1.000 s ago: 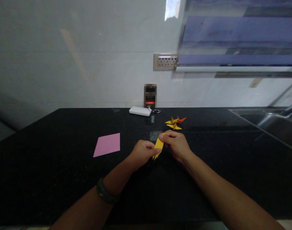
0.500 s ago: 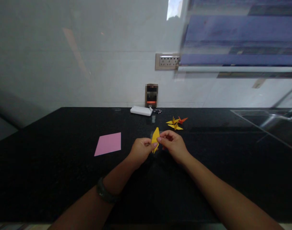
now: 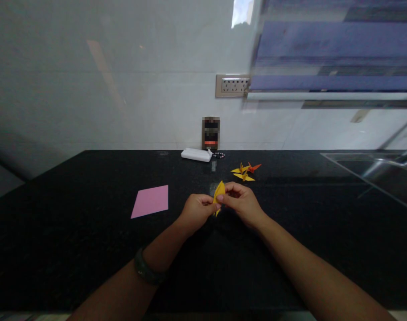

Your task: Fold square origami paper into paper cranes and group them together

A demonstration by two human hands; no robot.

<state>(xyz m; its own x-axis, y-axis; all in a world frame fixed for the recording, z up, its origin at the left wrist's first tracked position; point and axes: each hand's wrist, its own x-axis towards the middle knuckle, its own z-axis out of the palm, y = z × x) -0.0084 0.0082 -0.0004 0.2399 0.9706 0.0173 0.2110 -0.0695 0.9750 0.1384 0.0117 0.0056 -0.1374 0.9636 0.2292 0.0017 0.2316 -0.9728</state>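
A folded piece of yellow origami paper (image 3: 219, 191) is held upright between my two hands, a narrow pointed shape with split tips at its lower end. My left hand (image 3: 197, 211) pinches it low on the left side with thumb and fingers. On the other side, my right hand (image 3: 242, 202) grips its upper right edge, thumb in front and fingers behind. Just beyond the right hand stand finished paper cranes, two yellow (image 3: 244, 177) and one orange (image 3: 254, 168). A flat sheet of pink paper (image 3: 150, 201) lies to the left of my hands.
A white power-bank-like box (image 3: 196, 154) with a beaded strap (image 3: 218, 155) lies near the wall. Behind it a dark, pixelated phone-like object (image 3: 211, 133) leans on the tiles. A sink (image 3: 367, 167) is set into the black counter (image 3: 89, 258) at right; a socket panel (image 3: 232, 85) is above.
The yellow folded paper has turned and tilted to the right, showing a narrower side with its layers parted at the top. Both hands keep hold of it and have shifted only slightly.
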